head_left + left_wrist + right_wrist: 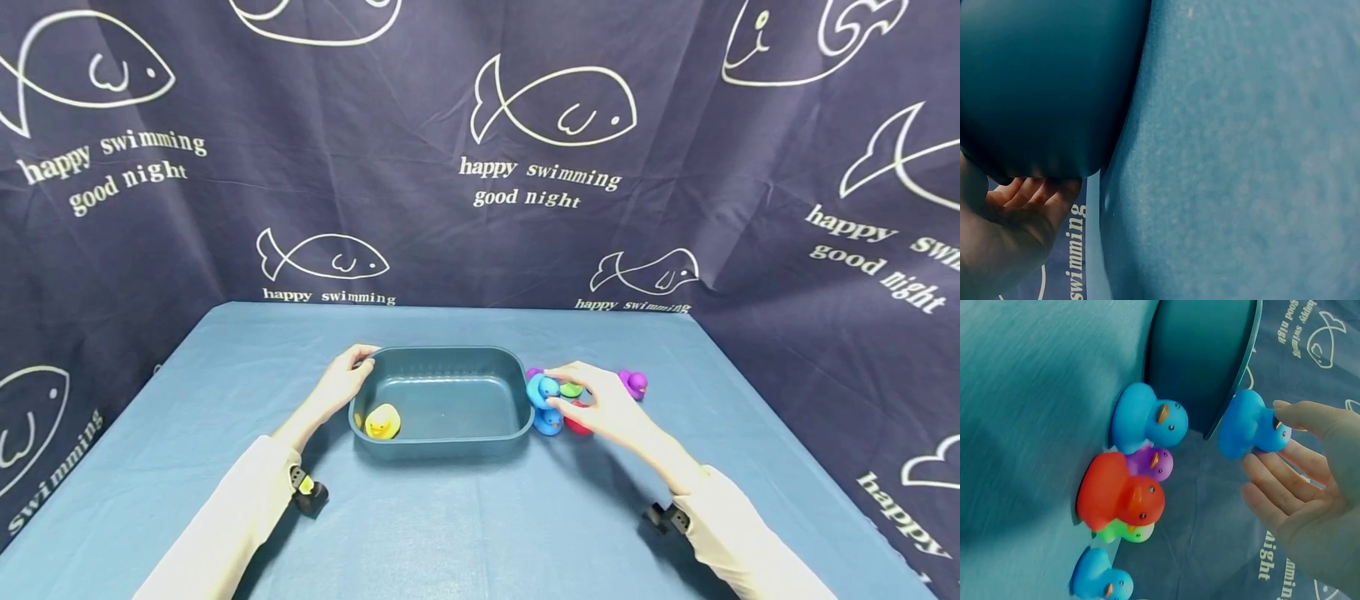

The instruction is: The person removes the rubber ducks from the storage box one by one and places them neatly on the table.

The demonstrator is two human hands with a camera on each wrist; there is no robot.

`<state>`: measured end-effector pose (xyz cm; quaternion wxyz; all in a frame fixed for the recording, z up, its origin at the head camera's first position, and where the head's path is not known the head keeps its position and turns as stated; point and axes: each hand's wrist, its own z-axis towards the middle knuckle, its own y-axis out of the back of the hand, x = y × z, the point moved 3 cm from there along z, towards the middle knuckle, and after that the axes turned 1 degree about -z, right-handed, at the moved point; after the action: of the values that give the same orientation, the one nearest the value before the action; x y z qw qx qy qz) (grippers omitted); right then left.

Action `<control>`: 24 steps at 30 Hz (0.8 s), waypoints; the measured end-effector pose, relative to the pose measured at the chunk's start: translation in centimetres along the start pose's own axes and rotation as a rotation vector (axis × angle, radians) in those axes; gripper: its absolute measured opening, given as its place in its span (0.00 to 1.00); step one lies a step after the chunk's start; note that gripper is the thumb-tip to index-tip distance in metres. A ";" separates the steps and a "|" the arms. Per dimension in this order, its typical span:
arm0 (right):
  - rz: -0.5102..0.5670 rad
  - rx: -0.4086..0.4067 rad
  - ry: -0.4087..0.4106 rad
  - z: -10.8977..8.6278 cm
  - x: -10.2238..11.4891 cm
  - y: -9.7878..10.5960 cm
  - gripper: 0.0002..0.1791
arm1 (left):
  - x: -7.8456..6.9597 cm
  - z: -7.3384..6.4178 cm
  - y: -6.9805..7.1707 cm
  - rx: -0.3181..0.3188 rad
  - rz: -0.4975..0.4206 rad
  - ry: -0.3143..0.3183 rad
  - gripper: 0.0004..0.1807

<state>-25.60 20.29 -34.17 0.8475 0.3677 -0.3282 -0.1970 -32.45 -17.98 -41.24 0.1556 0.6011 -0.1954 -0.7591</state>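
My right hand [600,404] pinches a blue rubber duck [1244,425] between thumb and fingers, raised beside the right rim of a dark teal plastic basin [442,438]. At the basin's left end, my left hand [347,379] grips the rim, thumb over the edge and fingers [1029,194] against the outer wall. A yellow rubber duck [383,422] sits inside, in the near left corner. Below the held duck, another blue duck [1147,419] stands on the table close to the basin, with a red duck [1119,494] beside it.
Also right of the basin are a small purple duck [1149,461], a green duck [1125,531] and a further blue duck [1100,575]. Another purple duck [633,383] lies beyond my right hand. Dark printed fabric [480,250] hangs around the blue-covered table [465,533].
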 end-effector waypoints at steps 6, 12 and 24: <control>-0.020 -0.006 -0.028 -0.8 -0.7 0.8 0.22 | -0.1 -0.1 0.0 0.005 -0.001 -0.002 0.17; -0.016 -0.008 -0.002 -1.6 -1.5 1.2 0.24 | 0.0 0.0 -0.1 0.003 0.003 0.004 0.17; -0.138 -0.045 0.007 -3.0 -2.7 1.6 0.22 | -0.1 0.0 -0.1 0.003 0.008 0.005 0.17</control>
<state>-25.29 24.38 -35.60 0.8410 0.3712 -0.2945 -0.2610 -32.44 -17.87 -41.20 0.1581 0.6026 -0.1987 -0.7566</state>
